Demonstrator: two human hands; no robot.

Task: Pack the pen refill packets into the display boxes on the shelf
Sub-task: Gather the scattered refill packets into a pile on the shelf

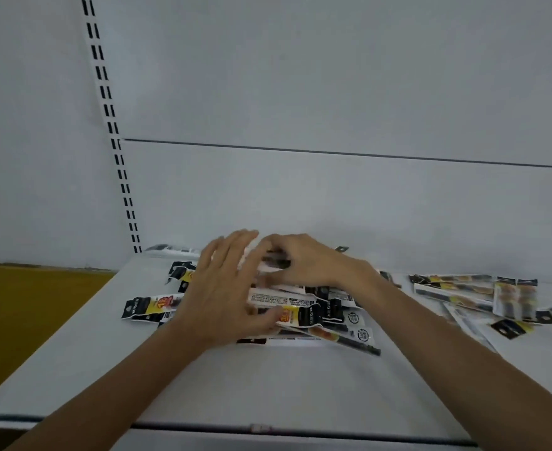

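**Inspector:** Start nearest the camera.

**Assistant:** The bare white front of the shelf (pixel 203 385). 2 bare forearms reach across it from the lower corners.

**Inspector:** Left hand?

**Assistant:** The left hand (pixel 226 288) lies flat over the left side of the middle heap (pixel 320 309) of refill packets. Its fingers are straight and spread and its grip is apart. The thumb rests on a yellow-and-black packet at the heap's near edge.

**Inspector:** Where is the heap?

**Assistant:** Loose on the shelf at centre, with the packets overlapping at mixed angles. 1 separate packet (pixel 151 307) lies just left of that hand.

**Inspector:** Right hand?

**Assistant:** The right hand (pixel 310 262) is just beyond the left, with the fingertips of the 2 hands nearly meeting. Its fingers are curled and its grip is clamped on a small bundle (pixel 274 263) of packets above the far side of the heap. Blur prevents a count.

**Inspector:** To the right?

**Assistant:** A second scatter (pixel 469 291) of packets lies flat on the shelf, apart from the heap.

**Inspector:** Farther back?

**Assistant:** A blurred item (pixel 170 248) sits where the shelf meets the back; I cannot tell what it is. Behind it are a pale back panel (pixel 333 92) and a slotted upright (pixel 112 118) at the left. A yellow-brown surface (pixel 24 304) lies left of the shelf.
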